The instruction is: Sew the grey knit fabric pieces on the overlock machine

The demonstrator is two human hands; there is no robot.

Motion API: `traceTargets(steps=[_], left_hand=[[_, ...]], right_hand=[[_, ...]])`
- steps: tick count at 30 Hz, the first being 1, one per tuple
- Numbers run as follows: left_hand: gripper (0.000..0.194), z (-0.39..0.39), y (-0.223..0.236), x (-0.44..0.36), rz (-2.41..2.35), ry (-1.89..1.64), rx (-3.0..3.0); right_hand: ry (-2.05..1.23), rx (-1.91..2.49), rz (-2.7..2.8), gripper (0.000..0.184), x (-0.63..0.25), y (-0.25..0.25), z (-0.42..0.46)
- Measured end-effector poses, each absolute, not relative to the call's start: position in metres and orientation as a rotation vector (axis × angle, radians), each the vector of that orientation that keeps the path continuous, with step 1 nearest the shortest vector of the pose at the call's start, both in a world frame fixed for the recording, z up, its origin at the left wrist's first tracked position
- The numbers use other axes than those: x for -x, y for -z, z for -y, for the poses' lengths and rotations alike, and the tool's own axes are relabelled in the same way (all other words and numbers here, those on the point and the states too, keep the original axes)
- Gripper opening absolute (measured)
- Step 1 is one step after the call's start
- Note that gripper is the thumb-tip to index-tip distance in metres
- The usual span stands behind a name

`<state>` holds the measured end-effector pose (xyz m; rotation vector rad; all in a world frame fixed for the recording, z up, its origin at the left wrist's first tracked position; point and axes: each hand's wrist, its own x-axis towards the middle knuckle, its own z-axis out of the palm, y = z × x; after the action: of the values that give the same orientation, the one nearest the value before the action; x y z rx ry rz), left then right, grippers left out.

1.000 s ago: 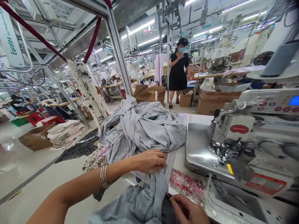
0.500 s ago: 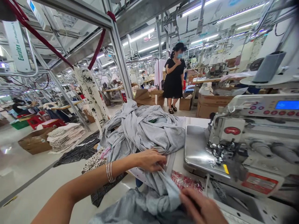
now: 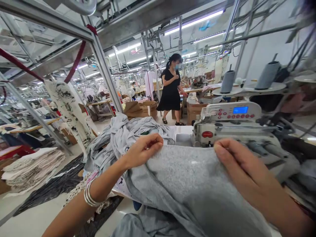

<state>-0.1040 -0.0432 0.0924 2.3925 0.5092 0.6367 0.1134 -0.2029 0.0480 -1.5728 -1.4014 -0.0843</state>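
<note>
A grey knit garment (image 3: 182, 177) is stretched between my two hands, its top edge nearly straight and its lower part hanging toward me. My left hand (image 3: 145, 148), with bangles at the wrist, pinches one end of that edge. The other end is pinched between the thumb and fingers of my right hand (image 3: 234, 158). Behind my left hand lies a heap of grey fabric (image 3: 113, 135) on the table. The sewing machine (image 3: 222, 128), with a lit blue display, stands just past the raised cloth, which hides part of its bed.
Thread cones (image 3: 227, 80) stand above the machine. A person in a black dress (image 3: 170, 89) is in the aisle by cardboard boxes (image 3: 140, 108). A metal post (image 3: 106, 69) rises at the left, near hanging printed fabric (image 3: 67, 108). Folded pieces (image 3: 34, 168) are stacked at the lower left.
Both hands have risen and spread the grey garment out flat between them. The view has turned to the right. The person in the aisle has turned and is in mid-step.
</note>
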Motion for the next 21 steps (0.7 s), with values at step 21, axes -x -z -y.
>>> traceTargets(steps=[21], left_hand=[[0.026,0.046,-0.035,0.062,-0.637,-0.389,-2.778]], right_hand=[[-0.614,1.547,0.868,0.031,-0.117,0.035,0.217]])
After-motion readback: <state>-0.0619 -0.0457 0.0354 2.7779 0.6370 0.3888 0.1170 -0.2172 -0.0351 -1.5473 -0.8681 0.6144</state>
